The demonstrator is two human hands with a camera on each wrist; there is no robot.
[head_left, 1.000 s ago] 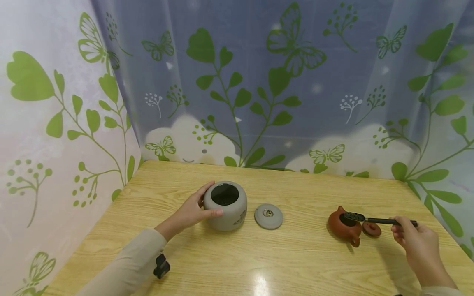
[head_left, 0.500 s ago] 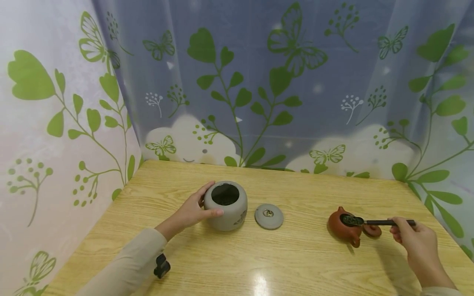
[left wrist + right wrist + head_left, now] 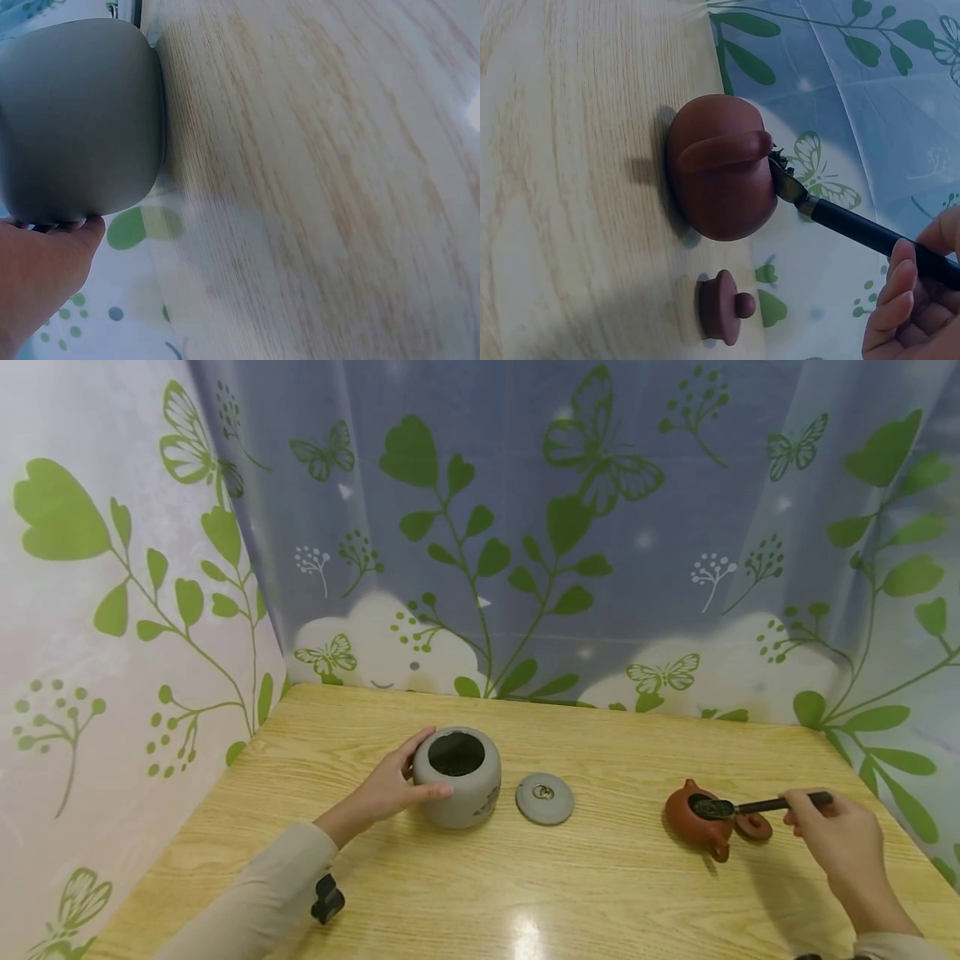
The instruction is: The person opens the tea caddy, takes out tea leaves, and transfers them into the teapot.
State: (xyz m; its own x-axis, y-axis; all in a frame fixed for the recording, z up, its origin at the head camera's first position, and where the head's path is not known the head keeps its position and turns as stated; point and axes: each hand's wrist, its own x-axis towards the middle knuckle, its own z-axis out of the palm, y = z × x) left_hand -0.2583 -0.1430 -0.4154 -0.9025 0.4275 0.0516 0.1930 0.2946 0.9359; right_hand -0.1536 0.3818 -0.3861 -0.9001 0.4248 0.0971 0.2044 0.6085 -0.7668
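Note:
My left hand (image 3: 390, 787) grips the side of a grey tea jar (image 3: 474, 789) that stands uncovered, dark inside; thumb in front, fingers behind. The left wrist view shows the jar (image 3: 82, 112) from the side with the fingers along it. With the right hand (image 3: 843, 839) I hold a tea scoop (image 3: 772, 806) by its black handle, heaped with dark tea leaves. Its bowl lies at the mouth of a reddish-brown clay teapot (image 3: 686, 827). In the right wrist view the scoop (image 3: 855, 225) slants down to the teapot's opening, leaves (image 3: 778, 157) showing at the rim.
The grey jar lid (image 3: 555, 810) with a metal ring lies right of the jar. Close by the teapot rests its small clay lid (image 3: 753, 828). Everything stands on a wooden table (image 3: 600, 893); a patterned curtain (image 3: 510, 527) hangs behind it.
The scoop's bowl has lowered into the teapot's mouth, and its handle end has risen. My right hand has moved slightly left and up. My left hand and the jar have stayed put.

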